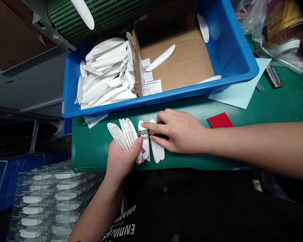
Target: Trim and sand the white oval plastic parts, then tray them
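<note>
My left hand [122,159] is closed round a fan of several long white plastic pieces [118,135], their inner sides facing up. In my right hand [179,131] is a pair of small cutting pliers [159,135] with black and orange handles, the index finger stretched along them. The pliers' metal tips lie beside the rightmost held piece, near my left thumb; whether they touch it I cannot tell. Under and beside the pliers, more white pieces [158,151] lie on the green table [91,151] in two small stacks.
A blue bin [151,105] behind the hands has a cardboard divider, with heaped white pieces [101,74] on its left side. A green conveyor belt [111,15] stands above. Right: red square [220,120], pale blue sheet [238,90], black tube [273,76]. Clear trays [50,201] are stacked lower left.
</note>
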### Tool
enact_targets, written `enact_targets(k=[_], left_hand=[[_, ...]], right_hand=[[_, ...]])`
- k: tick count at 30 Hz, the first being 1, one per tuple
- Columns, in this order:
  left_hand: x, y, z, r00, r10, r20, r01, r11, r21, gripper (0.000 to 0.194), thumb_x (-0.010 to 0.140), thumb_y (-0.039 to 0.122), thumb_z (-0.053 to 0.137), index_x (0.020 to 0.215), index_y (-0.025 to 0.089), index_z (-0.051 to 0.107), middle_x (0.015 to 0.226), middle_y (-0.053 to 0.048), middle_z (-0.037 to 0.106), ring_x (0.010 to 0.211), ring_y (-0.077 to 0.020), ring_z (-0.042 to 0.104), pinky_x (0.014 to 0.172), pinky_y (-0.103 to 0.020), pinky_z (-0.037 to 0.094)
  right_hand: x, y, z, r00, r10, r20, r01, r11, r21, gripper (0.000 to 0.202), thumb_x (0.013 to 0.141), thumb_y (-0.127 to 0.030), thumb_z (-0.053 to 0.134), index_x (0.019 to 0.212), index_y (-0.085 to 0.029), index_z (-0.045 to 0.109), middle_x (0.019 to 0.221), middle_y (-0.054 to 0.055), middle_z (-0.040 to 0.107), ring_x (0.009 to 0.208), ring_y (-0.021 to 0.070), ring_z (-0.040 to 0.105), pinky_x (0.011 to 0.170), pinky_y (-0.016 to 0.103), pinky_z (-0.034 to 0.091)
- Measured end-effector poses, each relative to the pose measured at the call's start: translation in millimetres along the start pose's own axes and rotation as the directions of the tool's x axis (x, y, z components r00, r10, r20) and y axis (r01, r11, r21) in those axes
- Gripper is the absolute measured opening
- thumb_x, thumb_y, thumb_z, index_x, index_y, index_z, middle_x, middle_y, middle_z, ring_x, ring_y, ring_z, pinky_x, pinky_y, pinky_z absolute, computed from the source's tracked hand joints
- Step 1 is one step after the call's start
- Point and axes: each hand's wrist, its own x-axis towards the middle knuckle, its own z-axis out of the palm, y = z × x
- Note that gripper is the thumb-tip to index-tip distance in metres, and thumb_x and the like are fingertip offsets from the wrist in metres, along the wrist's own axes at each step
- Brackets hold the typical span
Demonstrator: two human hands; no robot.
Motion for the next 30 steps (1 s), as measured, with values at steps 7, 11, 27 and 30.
enact_targets(k=[7, 11, 27, 30], left_hand=[[-9.7, 10.5, 10.4, 0.996, 0.077, -0.047, -0.073, 0.993, 0.093, 0.026, 0.086, 0.041, 0.077, 0.075, 0.020, 0.067, 0.060, -0.001, 0.070, 0.047, -0.0171, 0.063, 0.046, -0.028, 0.052], [-11.8, 13.2, 11.6, 0.994, 0.094, -0.057, -0.086, 0.987, 0.133, 0.025, 0.087, 0.041, 0.077, 0.079, 0.021, 0.066, 0.061, -0.001, 0.070, 0.049, -0.0183, 0.065, 0.047, -0.028, 0.051], [-13.2, 13.7, 13.2, 0.994, 0.087, -0.070, -0.082, 0.994, 0.070, 0.021, 0.084, 0.039, 0.078, 0.086, 0.021, 0.066, 0.058, 0.001, 0.069, 0.044, -0.0180, 0.062, 0.043, -0.028, 0.050], [-9.3, 7.9, 8.4, 0.999, 0.045, -0.005, -0.045, 0.999, 0.011, 0.028, 0.084, 0.045, 0.079, 0.090, 0.021, 0.066, 0.057, 0.001, 0.068, 0.041, -0.0179, 0.060, 0.040, -0.028, 0.049]], right_hand=[[0.9, -1.3, 2.3, 1.000, -0.004, 0.024, 0.004, 1.000, -0.027, 0.045, 0.108, -0.045, 0.052, 0.145, -0.023, 0.065, 0.103, 0.011, 0.061, 0.087, 0.0228, 0.047, 0.071, 0.033, 0.032], [0.1, -2.4, 3.4, 1.000, -0.002, 0.022, 0.003, 0.999, -0.044, 0.046, 0.108, -0.045, 0.053, 0.146, -0.022, 0.065, 0.103, 0.011, 0.061, 0.088, 0.0231, 0.047, 0.071, 0.033, 0.033], [0.2, -4.8, 1.5, 0.995, 0.002, 0.097, 0.009, 0.993, -0.115, 0.047, 0.112, -0.048, 0.045, 0.147, -0.022, 0.063, 0.102, 0.011, 0.062, 0.091, 0.0236, 0.053, 0.066, 0.032, 0.033], [-0.6, -3.7, 3.0, 0.996, -0.002, 0.085, 0.010, 0.995, -0.097, 0.046, 0.112, -0.048, 0.044, 0.144, -0.022, 0.066, 0.097, 0.009, 0.063, 0.086, 0.0222, 0.056, 0.065, 0.033, 0.031]])
